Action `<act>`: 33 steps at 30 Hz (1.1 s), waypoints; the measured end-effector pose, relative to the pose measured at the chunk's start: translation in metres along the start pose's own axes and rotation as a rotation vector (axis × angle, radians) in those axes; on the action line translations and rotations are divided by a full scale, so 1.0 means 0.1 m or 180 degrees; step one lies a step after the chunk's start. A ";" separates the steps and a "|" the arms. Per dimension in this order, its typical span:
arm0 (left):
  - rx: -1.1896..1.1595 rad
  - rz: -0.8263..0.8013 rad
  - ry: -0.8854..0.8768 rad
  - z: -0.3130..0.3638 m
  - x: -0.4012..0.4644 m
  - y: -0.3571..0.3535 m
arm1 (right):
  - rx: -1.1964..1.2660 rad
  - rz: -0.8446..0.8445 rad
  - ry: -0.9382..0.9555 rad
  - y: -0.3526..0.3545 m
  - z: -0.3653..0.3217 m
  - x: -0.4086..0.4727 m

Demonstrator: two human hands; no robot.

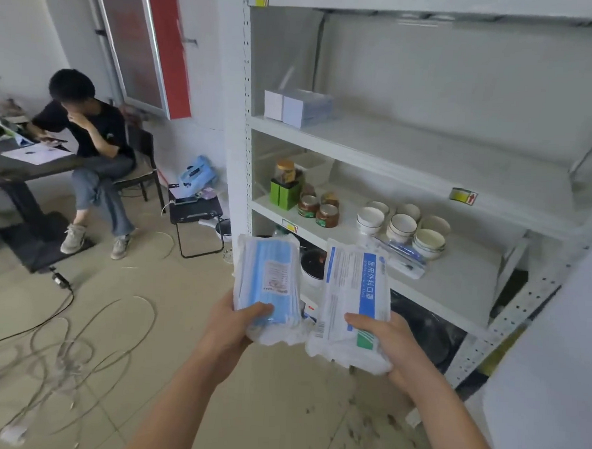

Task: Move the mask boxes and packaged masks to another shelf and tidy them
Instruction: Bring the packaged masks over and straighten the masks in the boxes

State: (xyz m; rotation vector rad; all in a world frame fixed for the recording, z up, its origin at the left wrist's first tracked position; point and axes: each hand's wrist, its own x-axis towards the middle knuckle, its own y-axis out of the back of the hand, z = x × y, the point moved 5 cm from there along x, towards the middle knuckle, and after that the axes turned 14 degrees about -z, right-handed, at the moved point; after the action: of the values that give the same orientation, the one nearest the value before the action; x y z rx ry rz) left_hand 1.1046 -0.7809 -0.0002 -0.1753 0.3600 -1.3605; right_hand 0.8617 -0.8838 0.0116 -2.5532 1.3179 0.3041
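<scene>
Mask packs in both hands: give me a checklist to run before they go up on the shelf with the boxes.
1. Left hand grips the clear pack of blue masks: ok.
2. Right hand grips the printed mask pack: ok.
3. Free space on the upper shelf right of the two mask boxes: ok.
4. Boxes squared against each other: ok, they sit side by side.
5. Packs already on the shelf: not ok, both held in front of the shelving.
6. More mask packs left on the bowl shelf: cannot tell.
</scene>
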 end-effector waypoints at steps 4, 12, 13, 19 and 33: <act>0.0071 -0.0093 -0.0034 0.25 0.85 0.24 | 0.0016 0.0191 0.0046 0.18 -0.31 0.77; 0.0136 -0.0125 -0.0035 0.75 2.35 0.61 | -0.0027 0.0127 0.0124 0.31 -0.98 2.34; 0.0142 -0.0101 -0.0046 0.82 2.52 0.66 | -0.0007 0.0127 0.0189 0.32 -1.08 2.53; 0.0119 -0.0079 -0.0065 1.21 3.38 1.03 | -0.0064 0.0258 0.0300 0.28 -1.50 3.51; 0.0206 -0.0969 0.0193 2.15 5.27 1.78 | -0.0292 0.1160 0.0516 0.27 -2.61 5.21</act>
State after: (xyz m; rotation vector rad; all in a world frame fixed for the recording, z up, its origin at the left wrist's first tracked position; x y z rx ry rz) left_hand 1.4313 -1.2758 0.0626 -0.1389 0.3489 -1.6787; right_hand 1.1543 -1.3806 0.1005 -2.4408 1.8737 0.2319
